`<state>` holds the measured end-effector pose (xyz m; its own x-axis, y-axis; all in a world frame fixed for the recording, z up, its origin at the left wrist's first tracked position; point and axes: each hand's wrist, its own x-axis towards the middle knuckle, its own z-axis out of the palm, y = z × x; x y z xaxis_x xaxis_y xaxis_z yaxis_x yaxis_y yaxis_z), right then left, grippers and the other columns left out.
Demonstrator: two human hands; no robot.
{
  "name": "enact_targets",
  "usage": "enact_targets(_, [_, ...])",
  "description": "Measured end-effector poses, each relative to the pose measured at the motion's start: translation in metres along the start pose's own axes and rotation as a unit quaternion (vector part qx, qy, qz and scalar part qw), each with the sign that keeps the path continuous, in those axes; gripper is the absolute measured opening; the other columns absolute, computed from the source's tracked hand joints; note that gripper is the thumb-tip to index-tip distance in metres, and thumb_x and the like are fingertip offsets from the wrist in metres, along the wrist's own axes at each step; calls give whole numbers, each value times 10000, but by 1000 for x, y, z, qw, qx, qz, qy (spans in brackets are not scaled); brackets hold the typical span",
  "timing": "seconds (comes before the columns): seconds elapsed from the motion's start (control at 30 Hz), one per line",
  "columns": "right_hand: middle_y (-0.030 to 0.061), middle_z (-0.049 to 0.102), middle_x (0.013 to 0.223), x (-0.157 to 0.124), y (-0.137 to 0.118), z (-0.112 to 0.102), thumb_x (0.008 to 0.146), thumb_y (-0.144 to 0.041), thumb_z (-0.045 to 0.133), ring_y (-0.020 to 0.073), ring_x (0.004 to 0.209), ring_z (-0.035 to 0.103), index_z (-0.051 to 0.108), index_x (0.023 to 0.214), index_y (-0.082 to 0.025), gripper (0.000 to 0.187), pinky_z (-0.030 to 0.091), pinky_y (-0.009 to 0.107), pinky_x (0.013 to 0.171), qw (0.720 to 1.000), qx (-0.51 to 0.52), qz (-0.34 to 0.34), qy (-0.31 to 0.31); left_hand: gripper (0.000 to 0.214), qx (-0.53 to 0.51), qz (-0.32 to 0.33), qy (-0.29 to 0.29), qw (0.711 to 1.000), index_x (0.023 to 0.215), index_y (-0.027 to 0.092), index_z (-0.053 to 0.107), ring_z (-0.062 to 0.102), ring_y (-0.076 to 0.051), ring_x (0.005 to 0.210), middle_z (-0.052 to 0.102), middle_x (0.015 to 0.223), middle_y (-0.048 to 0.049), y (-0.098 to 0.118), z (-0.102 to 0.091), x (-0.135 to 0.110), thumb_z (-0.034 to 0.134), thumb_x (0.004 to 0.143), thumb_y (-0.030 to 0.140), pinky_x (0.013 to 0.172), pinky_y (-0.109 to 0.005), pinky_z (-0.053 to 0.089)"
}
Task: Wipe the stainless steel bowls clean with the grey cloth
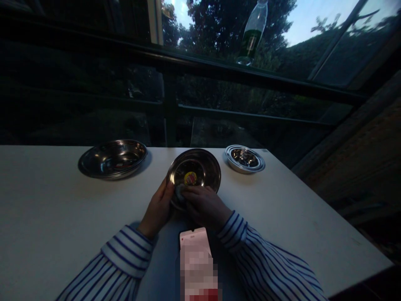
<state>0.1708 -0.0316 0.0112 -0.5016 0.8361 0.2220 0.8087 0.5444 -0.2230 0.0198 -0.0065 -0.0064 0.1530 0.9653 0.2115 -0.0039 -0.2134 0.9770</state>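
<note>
Tilted toward me above the white table is a round metal bowl (209, 167) with a yellow and red sticker (190, 178) on its inner bottom. My left hand (157, 209) grips the bowl by its left rim, thumb on the inside. A greyish cloth (179, 195) is bunched under the fingers of my right hand (205, 205), which presses it against the near inner wall of the bowl. The fingertips of my right hand are partly hidden.
On the white table (56, 230), a large metal basin (112, 159) stands at the left and several nested smaller bowls (244, 159) at the right. A lit phone (196, 259) lies near me. Beyond the table's back edge, a bottle (253, 35) stands by the window rail.
</note>
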Motion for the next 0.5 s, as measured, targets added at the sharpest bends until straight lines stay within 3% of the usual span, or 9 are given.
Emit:
enact_targets(0.1, [86,595,1034,-4,9,-7,834,-241,445,239,981,480,608,975,-186,223,327,401,785,990,-110,80,-21,593,18,13,6,1000,1301,162,407,431,-242,1205,501,1302,-92,-1,0,0,367,827,518,1034,-384,288])
enact_targets(0.2, [106,590,1004,-5,13,-9,826,-216,445,258,980,459,610,928,-162,202,326,409,771,980,-156,126,-8,600,44,20,16,999,1311,185,399,388,-240,1239,465,1339,-73,-1,0,-1,380,819,528,1054,-379,252])
enact_targets(0.27, [113,586,998,-3,11,-5,823,-208,445,245,959,464,608,939,-153,207,342,383,760,985,-131,110,-11,613,48,20,16,999,1312,181,397,374,-237,1249,456,1346,-75,-2,0,-1,382,814,536,1056,-368,248])
enact_targets(0.43, [75,582,1066,1,-1,8,845,-190,411,165,926,492,553,1099,-145,294,367,281,784,999,42,-17,10,635,36,-1,10,999,1309,145,393,417,-242,1217,495,1305,-101,-4,-1,0,350,821,549,1034,-361,285])
enact_targets(0.5, [68,585,1077,0,-3,7,855,-212,405,167,933,495,545,1115,-157,300,362,293,782,999,36,-12,15,631,27,-3,8,1000,1303,137,397,433,-242,1203,503,1296,-103,-3,-1,0,341,826,546,1025,-364,299])
